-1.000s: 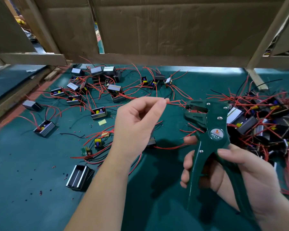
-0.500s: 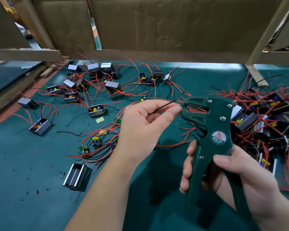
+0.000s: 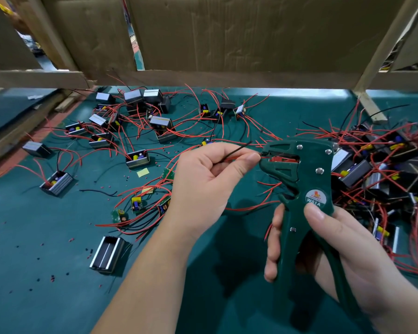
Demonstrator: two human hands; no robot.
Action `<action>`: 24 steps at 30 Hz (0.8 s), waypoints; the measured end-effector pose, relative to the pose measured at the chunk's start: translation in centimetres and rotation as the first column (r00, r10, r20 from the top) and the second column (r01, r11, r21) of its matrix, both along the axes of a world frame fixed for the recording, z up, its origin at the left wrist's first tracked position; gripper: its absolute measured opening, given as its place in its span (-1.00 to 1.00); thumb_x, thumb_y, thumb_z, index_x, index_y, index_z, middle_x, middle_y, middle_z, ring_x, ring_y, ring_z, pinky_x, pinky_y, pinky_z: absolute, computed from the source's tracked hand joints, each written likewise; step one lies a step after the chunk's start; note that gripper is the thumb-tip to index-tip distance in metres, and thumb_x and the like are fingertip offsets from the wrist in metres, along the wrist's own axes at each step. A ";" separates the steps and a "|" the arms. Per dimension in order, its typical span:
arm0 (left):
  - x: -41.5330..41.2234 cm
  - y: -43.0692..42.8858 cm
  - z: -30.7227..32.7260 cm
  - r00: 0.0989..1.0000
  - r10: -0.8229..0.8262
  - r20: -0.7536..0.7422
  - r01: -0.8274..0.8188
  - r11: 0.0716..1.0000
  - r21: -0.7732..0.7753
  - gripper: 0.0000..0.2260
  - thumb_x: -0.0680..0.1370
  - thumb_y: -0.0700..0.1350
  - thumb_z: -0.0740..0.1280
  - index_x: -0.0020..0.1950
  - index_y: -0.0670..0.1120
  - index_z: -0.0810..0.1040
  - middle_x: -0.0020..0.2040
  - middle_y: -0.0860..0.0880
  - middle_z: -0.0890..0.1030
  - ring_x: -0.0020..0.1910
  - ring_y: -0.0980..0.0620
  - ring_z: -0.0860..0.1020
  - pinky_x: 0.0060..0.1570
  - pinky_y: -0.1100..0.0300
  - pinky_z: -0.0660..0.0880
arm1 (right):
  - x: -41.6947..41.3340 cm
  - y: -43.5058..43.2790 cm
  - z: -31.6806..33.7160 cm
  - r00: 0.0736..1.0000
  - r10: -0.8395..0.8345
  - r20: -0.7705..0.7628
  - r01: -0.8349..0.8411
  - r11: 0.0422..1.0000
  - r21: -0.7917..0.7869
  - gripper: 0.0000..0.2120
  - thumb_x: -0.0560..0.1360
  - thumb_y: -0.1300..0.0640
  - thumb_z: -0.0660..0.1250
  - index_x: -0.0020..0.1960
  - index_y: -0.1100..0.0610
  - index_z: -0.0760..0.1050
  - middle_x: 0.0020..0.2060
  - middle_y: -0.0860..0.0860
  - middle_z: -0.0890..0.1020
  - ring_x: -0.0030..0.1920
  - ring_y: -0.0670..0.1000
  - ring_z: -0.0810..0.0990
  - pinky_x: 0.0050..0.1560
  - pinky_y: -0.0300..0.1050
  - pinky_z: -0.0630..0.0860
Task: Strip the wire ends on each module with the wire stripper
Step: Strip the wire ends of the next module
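Note:
My right hand [image 3: 333, 247] grips the handles of a green wire stripper [image 3: 297, 179], its jaws pointing left at mid-height. My left hand [image 3: 208, 179] pinches a red wire [image 3: 229, 159] between thumb and forefinger, the wire's end reaching into the stripper's jaws. A thin black wire [image 3: 237, 148] sticks up from the same pinch. The module these wires belong to is hidden behind my left hand. Several small modules with red leads [image 3: 137, 159] lie scattered over the green mat [image 3: 46, 273] to the left.
A dense heap of modules and red wires [image 3: 381, 169] fills the right side. An open metal casing [image 3: 108, 255] lies at the lower left. Bits of cut insulation dot the mat. A wooden frame with cardboard [image 3: 203, 32] closes off the back.
The red wire end has gone from just outside the stripper's jaws into them. A black wire now shows above my left thumb. Both hands have drawn closer together.

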State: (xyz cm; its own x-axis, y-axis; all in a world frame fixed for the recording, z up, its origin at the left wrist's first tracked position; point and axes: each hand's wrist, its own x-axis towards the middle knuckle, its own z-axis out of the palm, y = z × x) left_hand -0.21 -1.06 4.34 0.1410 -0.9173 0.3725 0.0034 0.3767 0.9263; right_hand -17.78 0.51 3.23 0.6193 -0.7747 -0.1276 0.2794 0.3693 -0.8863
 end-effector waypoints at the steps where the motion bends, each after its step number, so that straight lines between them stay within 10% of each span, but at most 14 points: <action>1: 0.0 0.0 -0.1 1.000 0.000 0.007 0.000 1.000 0.005 -0.87 0.49 -0.30 0.37 -0.21 -0.09 0.59 -0.45 0.20 0.56 -0.51 0.34 0.46 -0.42 0.54 0.35 | 0.0 0.0 0.0 1.000 0.002 -0.007 -0.002 1.000 0.001 -0.45 0.18 -0.22 0.57 -0.13 0.21 0.57 -0.33 0.31 0.57 -0.38 0.35 0.56 -0.32 0.14 0.54; 14: 0.1 -0.5 -1.2 0.941 0.103 0.322 -0.112 0.994 0.010 -0.84 0.59 -0.01 0.19 -0.11 -0.03 0.48 -0.43 0.10 0.36 -0.50 0.13 0.26 -0.46 0.30 0.23 | 0.2 0.1 -0.2 0.975 -0.190 -0.114 0.202 0.974 0.106 -0.35 0.01 -0.38 0.54 -0.28 0.16 0.47 -0.49 0.19 0.42 -0.58 0.11 0.40 -0.49 -0.03 0.45; 24: 0.6 -0.7 -0.8 0.997 -0.028 0.076 0.021 0.996 0.092 -0.77 0.57 0.13 0.03 -0.12 -0.02 0.20 -0.41 0.18 0.38 -0.47 0.17 0.21 -0.50 0.38 0.19 | -0.6 -1.3 -0.3 0.972 -0.234 0.016 0.225 0.950 0.216 -0.54 0.17 -0.16 0.40 -0.18 0.23 0.56 -0.34 0.29 0.54 -0.39 0.24 0.58 -0.36 0.15 0.57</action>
State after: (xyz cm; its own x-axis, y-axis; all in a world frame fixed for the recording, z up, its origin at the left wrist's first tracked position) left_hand 0.36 -1.81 3.49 0.0924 -0.9506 0.2962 -0.0614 0.2915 0.9546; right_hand -18.39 -0.78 2.98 0.4359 -0.8547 -0.2820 0.4135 0.4685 -0.7807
